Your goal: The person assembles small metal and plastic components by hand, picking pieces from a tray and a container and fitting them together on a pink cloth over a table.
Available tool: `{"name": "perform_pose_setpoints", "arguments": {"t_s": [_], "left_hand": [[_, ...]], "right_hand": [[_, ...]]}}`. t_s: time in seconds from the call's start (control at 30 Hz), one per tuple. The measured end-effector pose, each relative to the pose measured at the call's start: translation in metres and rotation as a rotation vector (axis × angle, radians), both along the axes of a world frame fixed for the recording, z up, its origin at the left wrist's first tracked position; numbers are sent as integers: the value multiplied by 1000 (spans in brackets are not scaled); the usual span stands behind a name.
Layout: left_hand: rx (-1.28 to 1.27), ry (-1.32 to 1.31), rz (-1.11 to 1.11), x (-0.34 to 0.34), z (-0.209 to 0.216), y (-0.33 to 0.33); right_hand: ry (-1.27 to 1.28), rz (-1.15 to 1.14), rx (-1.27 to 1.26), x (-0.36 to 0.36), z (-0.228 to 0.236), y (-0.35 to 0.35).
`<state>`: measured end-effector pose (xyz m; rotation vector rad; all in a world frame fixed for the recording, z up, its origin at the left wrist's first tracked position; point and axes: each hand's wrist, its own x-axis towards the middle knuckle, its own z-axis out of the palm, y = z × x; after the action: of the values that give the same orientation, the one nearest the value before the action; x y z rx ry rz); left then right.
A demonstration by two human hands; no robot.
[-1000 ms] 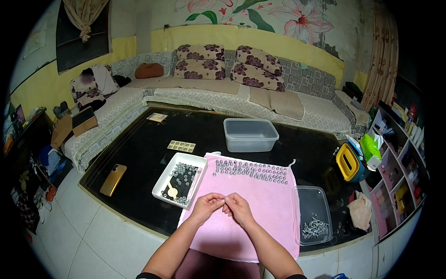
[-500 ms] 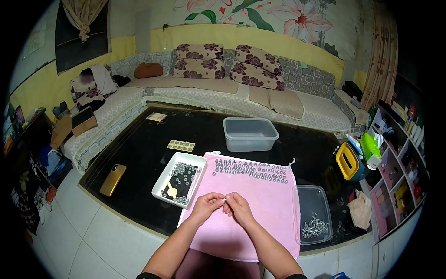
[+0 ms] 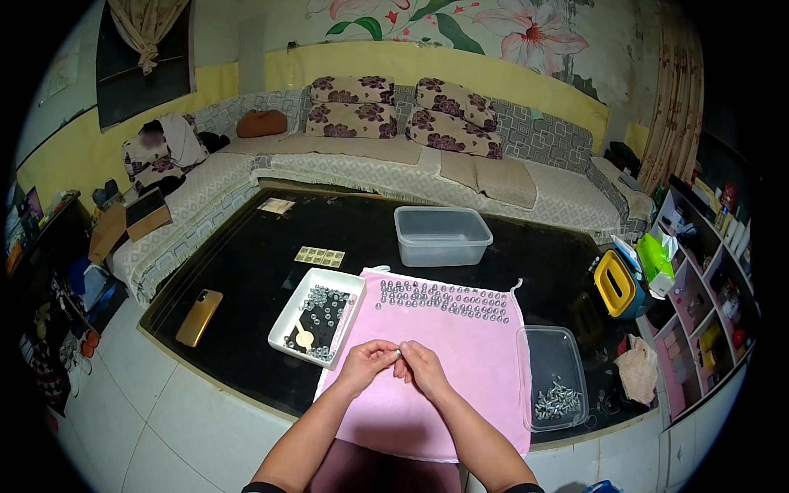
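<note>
1. My left hand [image 3: 367,361] and right hand [image 3: 421,367] pinch together one small metal nut [image 3: 399,353], above the pink cloth [image 3: 427,394] at the tabletop's near edge.
2. I judge it light, hard and slippery; fingertips on its sides hold best.

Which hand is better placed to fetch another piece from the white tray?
Probably the left hand: the white tray lies on its side of the pink cloth. The right hand would have to cross over. Both pinch a small metal piece.

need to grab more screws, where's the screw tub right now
In the head view the clear screw tub sits on the black table to the person's right, touching the right edge of the pink cloth, just beyond the right hand.
</note>
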<state>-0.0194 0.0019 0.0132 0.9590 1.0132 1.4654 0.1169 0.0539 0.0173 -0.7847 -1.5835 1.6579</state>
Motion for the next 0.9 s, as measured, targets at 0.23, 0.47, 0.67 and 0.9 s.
{"name": "perform_pose_setpoints", "arguments": {"t_s": [0.23,0.47,0.67,0.9], "left_hand": [[-13,15,-25,-2,-3,1],[-38,-9,-65,-3,-1,0],[-35,25,-95,-2,1,0],[30,21,-162,-5,0,-3]], "right_hand": [[-40,64,-59,3,1,1],[-50,90,-85,5,5,2],[-30,206,-193,15,4,8],[-30,172,-198,13,14,1]]}}
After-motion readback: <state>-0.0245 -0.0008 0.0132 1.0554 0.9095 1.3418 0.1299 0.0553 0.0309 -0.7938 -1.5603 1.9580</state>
